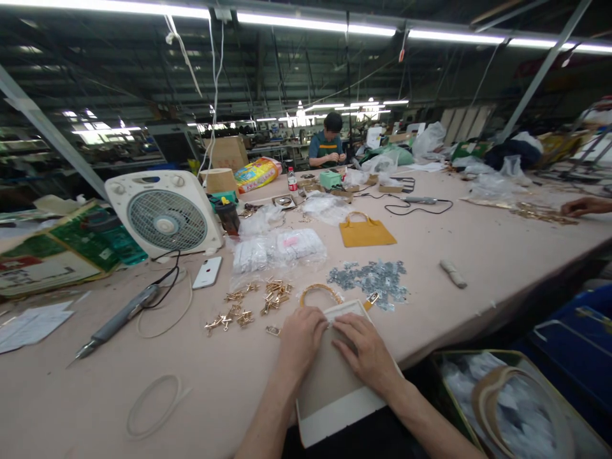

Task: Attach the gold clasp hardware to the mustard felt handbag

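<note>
A pale flat bag panel (329, 376) with a tan round handle (321, 289) at its far edge lies at the table's front edge. On its upper left part rests my left hand (305, 331), fingers bent and pressed together at the edge. My right hand (362, 347) lies on the upper right part, its fingers curled close to the left fingertips. What the fingertips pinch is too small to tell. A gold clasp on a tan strap (371, 301) sticks out beyond the right hand. Gold hardware pieces (276, 296) and grey metal plates (370, 279) lie just beyond.
A white fan (165, 213), a phone (207, 272) and an electric screwdriver (119, 319) are at left. Farther back lies a mustard bag piece (367, 233). A person (327, 143) sits across the table; another person's hand (586, 206) is at far right. A bin (507, 401) stands lower right.
</note>
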The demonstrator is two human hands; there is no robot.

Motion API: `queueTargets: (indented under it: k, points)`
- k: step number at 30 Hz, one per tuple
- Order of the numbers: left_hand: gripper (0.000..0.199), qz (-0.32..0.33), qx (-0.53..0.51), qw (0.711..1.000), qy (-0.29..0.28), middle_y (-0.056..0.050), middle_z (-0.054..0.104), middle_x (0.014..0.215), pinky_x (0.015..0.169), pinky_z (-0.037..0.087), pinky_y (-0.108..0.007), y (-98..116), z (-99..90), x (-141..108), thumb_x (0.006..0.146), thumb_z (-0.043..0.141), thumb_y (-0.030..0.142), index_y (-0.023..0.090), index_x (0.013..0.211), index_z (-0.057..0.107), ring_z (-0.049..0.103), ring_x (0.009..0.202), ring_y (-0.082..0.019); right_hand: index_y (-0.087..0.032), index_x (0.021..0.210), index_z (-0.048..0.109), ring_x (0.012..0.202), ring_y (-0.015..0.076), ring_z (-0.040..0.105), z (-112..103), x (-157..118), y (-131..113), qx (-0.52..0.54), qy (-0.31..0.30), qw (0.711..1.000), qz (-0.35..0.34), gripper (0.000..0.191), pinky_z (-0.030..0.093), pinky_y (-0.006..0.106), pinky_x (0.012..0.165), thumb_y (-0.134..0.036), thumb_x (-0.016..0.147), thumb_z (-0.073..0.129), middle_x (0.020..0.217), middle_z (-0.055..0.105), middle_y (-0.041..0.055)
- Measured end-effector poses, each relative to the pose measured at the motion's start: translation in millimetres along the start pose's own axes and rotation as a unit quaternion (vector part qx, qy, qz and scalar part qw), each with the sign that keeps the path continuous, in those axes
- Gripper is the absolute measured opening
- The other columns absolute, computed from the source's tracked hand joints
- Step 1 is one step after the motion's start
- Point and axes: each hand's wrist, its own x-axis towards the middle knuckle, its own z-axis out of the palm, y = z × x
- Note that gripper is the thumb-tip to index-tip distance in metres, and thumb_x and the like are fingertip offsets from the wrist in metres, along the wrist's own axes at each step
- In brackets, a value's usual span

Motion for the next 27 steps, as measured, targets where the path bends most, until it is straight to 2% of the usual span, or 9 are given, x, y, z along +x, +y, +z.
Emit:
queueTargets:
  k: [8, 17, 20, 23, 25, 27]
  points:
    - [0.013, -0.046, 0.005, 0.999, 0.008, -0.002, 0.073, 0.102, 0.090, 0.043, -0.037, 2, 8.7, 2, 0.100, 0.057, 0.024, 0.025, 0.094, 0.068, 0.063, 0.102, -0.023, -0.025, 0.139, 0.060, 0.126, 0.0311, 0.059, -2, 1, -6, -0.011, -0.008, 1.000, 0.014, 0.036, 0.054, 0.055, 0.110, -0.023, 0.103, 0.059, 0.133, 0.064, 0.0110]
    - [0.017, -0.063, 0.022, 0.998, 0.011, -0.002, 0.073, 0.097, 0.085, 0.043, -0.037, 4, 11.4, 9, 0.101, 0.053, 0.026, 0.025, 0.090, 0.066, 0.064, 0.099, -0.024, -0.024, 0.139, 0.058, 0.128, 0.0307, 0.056, -1, 2, -3, 0.011, -0.016, 1.000, 0.023, 0.037, 0.052, 0.054, 0.112, -0.022, 0.102, 0.059, 0.134, 0.063, 0.0112]
    - [0.020, -0.032, 0.009, 0.999, 0.021, -0.002, 0.075, 0.101, 0.087, 0.049, -0.038, 0, 14.2, 9, 0.102, 0.051, 0.030, 0.026, 0.092, 0.068, 0.066, 0.099, -0.024, -0.024, 0.138, 0.058, 0.128, 0.0299, 0.054, -8, 4, -5, 0.020, -0.018, 0.999, 0.038, 0.038, 0.049, 0.053, 0.113, -0.019, 0.100, 0.061, 0.134, 0.063, 0.0105]
    - [0.020, 0.035, 0.006, 0.997, 0.074, -0.003, 0.077, 0.109, 0.091, 0.055, -0.041, -7, 18.5, 3, 0.099, 0.053, 0.035, 0.029, 0.100, 0.072, 0.070, 0.104, -0.025, -0.025, 0.133, 0.061, 0.124, 0.0281, 0.055, -21, 4, -10, 0.019, -0.023, 0.997, 0.069, 0.041, 0.048, 0.048, 0.114, -0.016, 0.093, 0.070, 0.131, 0.064, 0.0072]
    - [0.021, 0.081, 0.006, 0.990, 0.119, 0.000, 0.079, 0.112, 0.090, 0.060, -0.044, -13, 26.4, 2, 0.093, 0.058, 0.038, 0.035, 0.105, 0.075, 0.073, 0.103, -0.027, -0.025, 0.129, 0.062, 0.123, 0.0264, 0.057, -28, 3, -10, 0.009, -0.025, 0.997, 0.077, 0.041, 0.047, 0.043, 0.114, -0.022, 0.090, 0.076, 0.129, 0.066, 0.0049]
    - [0.025, 0.115, -0.021, 0.982, 0.146, 0.007, 0.080, 0.108, 0.088, 0.063, -0.046, -14, 42.6, 6, 0.084, 0.061, 0.040, 0.043, 0.102, 0.077, 0.075, 0.100, -0.028, -0.024, 0.131, 0.060, 0.123, 0.0255, 0.058, -32, 3, -3, -0.016, -0.044, 0.997, 0.061, 0.046, 0.047, 0.040, 0.113, -0.033, 0.090, 0.079, 0.130, 0.067, 0.0051]
